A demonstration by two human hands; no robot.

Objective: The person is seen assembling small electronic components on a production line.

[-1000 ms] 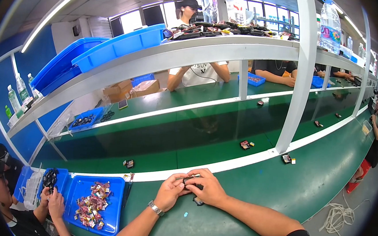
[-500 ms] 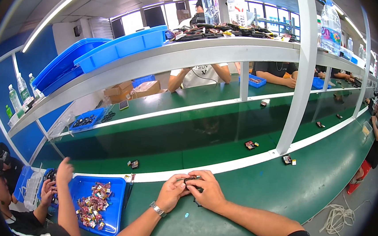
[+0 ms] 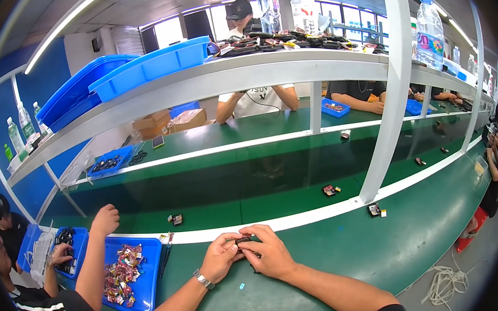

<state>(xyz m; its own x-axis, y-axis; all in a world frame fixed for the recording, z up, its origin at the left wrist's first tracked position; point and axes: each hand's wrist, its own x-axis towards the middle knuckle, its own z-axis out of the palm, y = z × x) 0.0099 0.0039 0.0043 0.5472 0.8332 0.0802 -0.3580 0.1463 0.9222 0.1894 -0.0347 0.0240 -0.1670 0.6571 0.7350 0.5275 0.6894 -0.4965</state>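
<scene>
A small black plastic casing is pinched between my two hands just above the green bench. My left hand, with a metal-banded watch on its wrist, holds it from the left side. From the right, my right hand closes its fingertips over the top of it. Much of the casing is hidden by my fingers. Below them lies a small light-blue scrap on the bench top.
Left of me, a blue tray holds many small red and white parts, and a co-worker's arm reaches across it. Small black units lie on the green belt and at its white edge rail. A white post supports the loaded shelf above.
My hands stay together on the casing, with fingers slightly shifted. The co-worker's raised hand has moved right; their other hand has lowered over the black parts. A capped person shows more above the shelf.
</scene>
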